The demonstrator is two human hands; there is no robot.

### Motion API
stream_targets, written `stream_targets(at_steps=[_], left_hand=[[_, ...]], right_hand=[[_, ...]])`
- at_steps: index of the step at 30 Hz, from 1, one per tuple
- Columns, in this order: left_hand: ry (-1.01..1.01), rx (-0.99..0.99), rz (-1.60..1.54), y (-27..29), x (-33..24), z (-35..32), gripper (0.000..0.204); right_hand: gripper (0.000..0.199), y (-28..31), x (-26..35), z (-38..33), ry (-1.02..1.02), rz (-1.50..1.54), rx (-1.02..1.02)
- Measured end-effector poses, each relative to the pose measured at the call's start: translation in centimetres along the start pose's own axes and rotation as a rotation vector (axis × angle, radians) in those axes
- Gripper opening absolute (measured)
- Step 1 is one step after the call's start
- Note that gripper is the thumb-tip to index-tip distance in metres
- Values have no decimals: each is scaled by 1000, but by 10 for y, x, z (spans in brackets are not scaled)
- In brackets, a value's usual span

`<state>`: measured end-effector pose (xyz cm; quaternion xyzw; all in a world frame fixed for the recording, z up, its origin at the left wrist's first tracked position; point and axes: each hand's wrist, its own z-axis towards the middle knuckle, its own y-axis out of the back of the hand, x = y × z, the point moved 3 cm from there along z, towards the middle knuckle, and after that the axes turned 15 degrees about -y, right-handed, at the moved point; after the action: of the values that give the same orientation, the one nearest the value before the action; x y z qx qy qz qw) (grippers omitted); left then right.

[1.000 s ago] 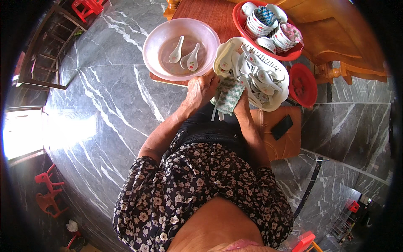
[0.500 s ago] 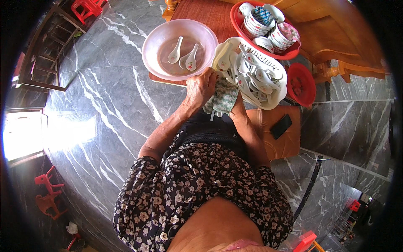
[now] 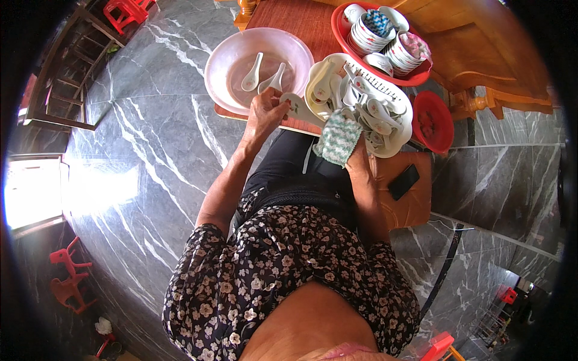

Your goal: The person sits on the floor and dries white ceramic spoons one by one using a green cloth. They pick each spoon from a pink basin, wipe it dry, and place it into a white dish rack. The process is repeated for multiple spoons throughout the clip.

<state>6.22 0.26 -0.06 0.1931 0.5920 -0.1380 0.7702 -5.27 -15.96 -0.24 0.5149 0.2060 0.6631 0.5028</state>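
My left hand (image 3: 265, 113) pinches a white ceramic soup spoon (image 3: 295, 107) by its bowl, which bears a small printed flower. The spoon's handle points right, toward a green-and-white striped cloth (image 3: 339, 139). Around that cloth my right hand (image 3: 359, 157) is closed, its fingers mostly hidden; whether the cloth touches the handle's end is hard to see. Beyond my left hand, a pale pinkish plastic basin (image 3: 218, 90) has a few similar spoons lying in it. Just past my right hand, a cream-white basket (image 3: 402, 133) is heaped with many white spoons.
Basin and basket rest on a reddish-brown wooden table (image 3: 289, 24). Behind stands a red basin (image 3: 415, 79) of stacked bowls with cloths on top. A smaller red tub (image 3: 435, 129) is at the right. On an orange-brown padded seat (image 3: 385, 201) lies a black phone (image 3: 403, 182).
My hands have moved apart: the left went left with the spoon, now uncovered, and the right shifted right with the cloth. The spoons in the basin look unmoved.
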Motion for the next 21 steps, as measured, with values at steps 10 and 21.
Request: stream_targets(at_steps=[10,21], left_hand=[[306,363,-448,-46,1,-41,21],[114,59,-302,-57,-9,-34,18]], right_hand=[[14,-18,-38,6,-207,630,89],[11,-14,-13,-4,-876,1484,11]])
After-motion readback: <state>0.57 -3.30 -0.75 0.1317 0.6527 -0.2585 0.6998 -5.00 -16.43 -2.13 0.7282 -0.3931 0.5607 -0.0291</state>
